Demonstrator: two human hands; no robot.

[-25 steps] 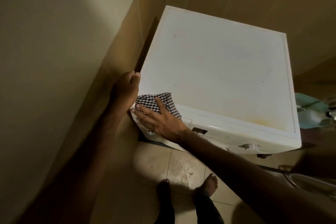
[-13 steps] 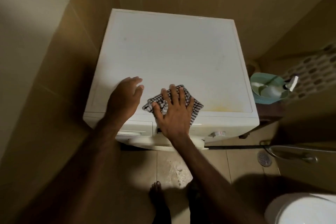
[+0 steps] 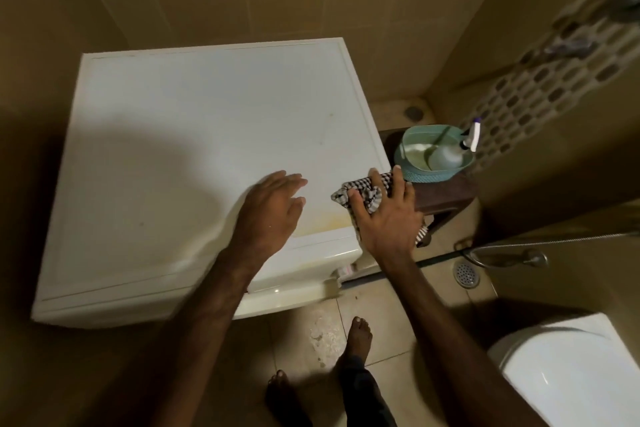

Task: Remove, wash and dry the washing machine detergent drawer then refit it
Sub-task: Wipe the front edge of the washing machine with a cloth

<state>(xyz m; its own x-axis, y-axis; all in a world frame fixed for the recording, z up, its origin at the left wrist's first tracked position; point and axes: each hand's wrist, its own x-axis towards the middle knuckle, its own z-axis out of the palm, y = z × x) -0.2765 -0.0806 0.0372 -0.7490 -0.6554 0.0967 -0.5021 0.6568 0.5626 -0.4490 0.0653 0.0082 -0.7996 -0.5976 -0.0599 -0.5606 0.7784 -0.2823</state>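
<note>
A white washing machine point(image 3: 194, 135) fills the left and middle of the view, seen from above. My right hand point(image 3: 388, 218) presses a black-and-white checked cloth point(image 3: 363, 196) flat on the front right corner of its lid. My left hand point(image 3: 273, 208) rests palm down on the lid, fingers spread, a little to the left of the cloth. The detergent drawer is not visible; the front panel is mostly hidden under my arms.
A teal basin point(image 3: 433, 152) with a spray bottle point(image 3: 450, 156) sits on a dark stool point(image 3: 446, 194) right of the machine. A toilet point(image 3: 571, 371), a hose point(image 3: 554, 239) and a floor drain point(image 3: 467, 274) are at the right. My bare feet point(image 3: 358, 340) stand on tiles.
My right hand has slid the cloth along the front of the lid from the left corner to the right corner. My left hand followed rightward on the lid. The view has swung right.
</note>
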